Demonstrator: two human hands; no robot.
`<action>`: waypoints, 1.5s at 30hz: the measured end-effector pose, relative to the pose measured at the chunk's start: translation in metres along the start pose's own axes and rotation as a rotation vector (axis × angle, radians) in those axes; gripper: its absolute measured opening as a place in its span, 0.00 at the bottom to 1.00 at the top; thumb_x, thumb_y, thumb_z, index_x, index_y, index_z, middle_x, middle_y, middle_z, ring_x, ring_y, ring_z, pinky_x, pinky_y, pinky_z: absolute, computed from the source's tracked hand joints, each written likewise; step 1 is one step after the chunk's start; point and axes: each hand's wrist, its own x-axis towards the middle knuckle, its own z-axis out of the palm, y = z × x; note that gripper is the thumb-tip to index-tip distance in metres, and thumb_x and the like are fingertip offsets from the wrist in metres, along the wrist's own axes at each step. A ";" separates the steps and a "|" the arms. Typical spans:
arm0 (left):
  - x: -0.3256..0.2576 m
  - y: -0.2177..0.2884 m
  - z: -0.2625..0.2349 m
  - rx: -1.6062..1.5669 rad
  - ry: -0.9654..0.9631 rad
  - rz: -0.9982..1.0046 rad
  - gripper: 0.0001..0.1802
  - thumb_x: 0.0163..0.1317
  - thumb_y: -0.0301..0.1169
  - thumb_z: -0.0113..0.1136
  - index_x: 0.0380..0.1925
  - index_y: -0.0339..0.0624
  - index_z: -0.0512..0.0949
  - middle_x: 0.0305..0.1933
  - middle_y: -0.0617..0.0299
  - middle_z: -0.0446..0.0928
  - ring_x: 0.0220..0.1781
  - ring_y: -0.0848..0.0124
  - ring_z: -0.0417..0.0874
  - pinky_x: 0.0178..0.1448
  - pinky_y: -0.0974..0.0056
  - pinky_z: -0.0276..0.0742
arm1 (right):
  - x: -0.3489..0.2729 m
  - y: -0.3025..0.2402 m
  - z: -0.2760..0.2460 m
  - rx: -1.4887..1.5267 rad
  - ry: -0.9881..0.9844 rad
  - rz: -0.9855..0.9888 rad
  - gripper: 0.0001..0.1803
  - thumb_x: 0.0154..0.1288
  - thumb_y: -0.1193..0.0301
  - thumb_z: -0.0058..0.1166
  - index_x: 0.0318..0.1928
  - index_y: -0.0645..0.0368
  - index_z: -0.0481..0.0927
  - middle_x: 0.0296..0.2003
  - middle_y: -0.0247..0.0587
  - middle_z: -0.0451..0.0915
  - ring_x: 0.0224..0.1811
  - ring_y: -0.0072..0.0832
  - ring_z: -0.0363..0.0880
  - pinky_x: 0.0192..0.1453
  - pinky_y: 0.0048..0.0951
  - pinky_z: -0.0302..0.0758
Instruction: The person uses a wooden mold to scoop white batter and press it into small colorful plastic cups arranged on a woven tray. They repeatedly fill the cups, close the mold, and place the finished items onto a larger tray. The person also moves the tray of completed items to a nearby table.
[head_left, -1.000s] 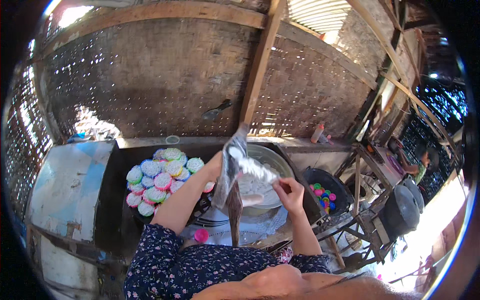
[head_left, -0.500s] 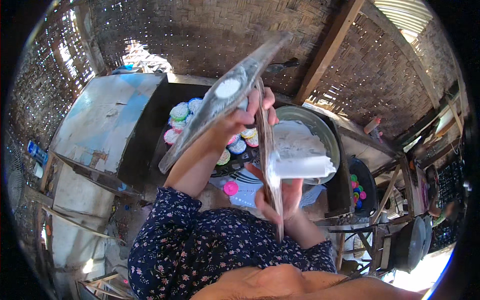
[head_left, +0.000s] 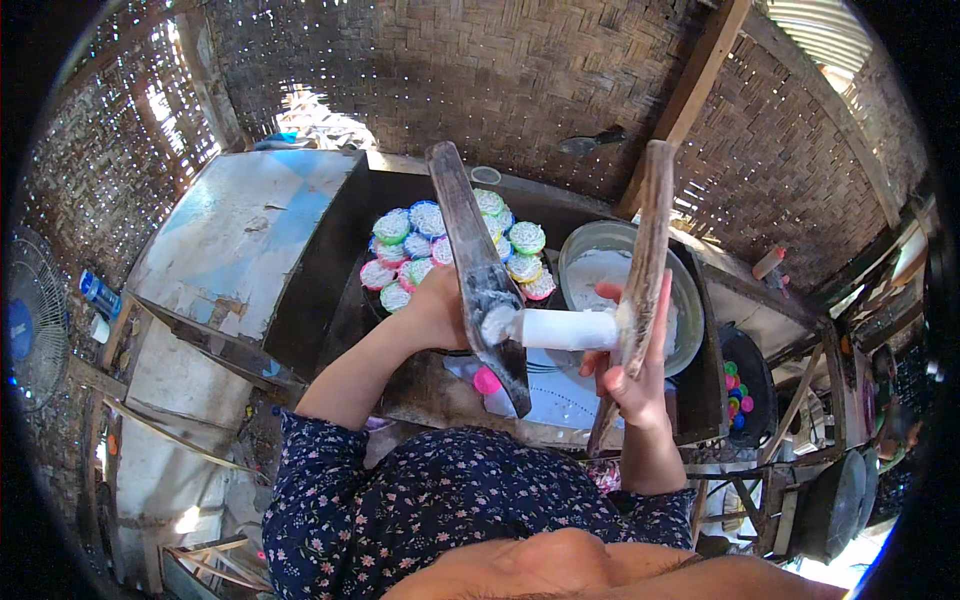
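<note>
Between my hands is a wooden press: two long, worn bars joined by a white cylinder [head_left: 570, 329]. My left hand [head_left: 438, 308] grips the left bar [head_left: 463, 220], its fingers mostly hidden behind the wood. White paste smears this bar where the cylinder's left end meets it. My right hand [head_left: 650, 375] is around the right bar [head_left: 652, 220], which carries the cylinder's other end; some of its fingers are spread. Beyond the press lie small coloured cups [head_left: 425, 217] topped with white strands. A wide basin [head_left: 697, 325] holding white dough [head_left: 600, 266] stands behind my right hand.
A pink disc [head_left: 486, 380] lies on a pale patterned sheet [head_left: 560, 405] beneath the press. On the right, a dark bowl [head_left: 755, 350] holds small coloured pieces [head_left: 738, 390]. A pale cabinet [head_left: 240, 220] and a fan [head_left: 35, 310] are to the left. Woven wall [head_left: 400, 90] rises behind.
Both bars have swung more upright and apart. The cylinder's free end, which pointed right, now meets the left bar. My right hand has moved to the right; the view has shifted slightly.
</note>
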 end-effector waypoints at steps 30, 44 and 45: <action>-0.195 0.053 -0.099 -0.814 0.517 -0.697 0.20 0.62 0.37 0.50 0.49 0.34 0.69 0.36 0.51 0.77 0.38 0.63 0.78 0.54 0.58 0.69 | -0.089 0.265 -0.020 -1.053 -0.560 0.300 0.26 0.51 0.58 0.58 0.51 0.54 0.74 0.44 0.47 0.74 0.47 0.38 0.72 0.49 0.34 0.72; -0.160 0.030 -0.128 -0.942 0.661 -0.552 0.24 0.55 0.31 0.60 0.42 0.18 0.69 0.32 0.48 0.74 0.30 0.65 0.78 0.38 0.63 0.83 | -0.091 0.317 0.019 -1.291 -0.989 0.409 0.25 0.50 0.59 0.53 0.52 0.48 0.73 0.43 0.46 0.77 0.45 0.44 0.76 0.45 0.46 0.73; -0.151 0.029 -0.129 -0.893 0.703 -0.585 0.22 0.52 0.30 0.62 0.40 0.21 0.71 0.32 0.50 0.74 0.30 0.67 0.78 0.36 0.65 0.82 | -0.091 0.315 0.012 -1.266 -1.003 0.416 0.25 0.49 0.59 0.54 0.50 0.49 0.74 0.43 0.47 0.77 0.45 0.44 0.76 0.45 0.45 0.73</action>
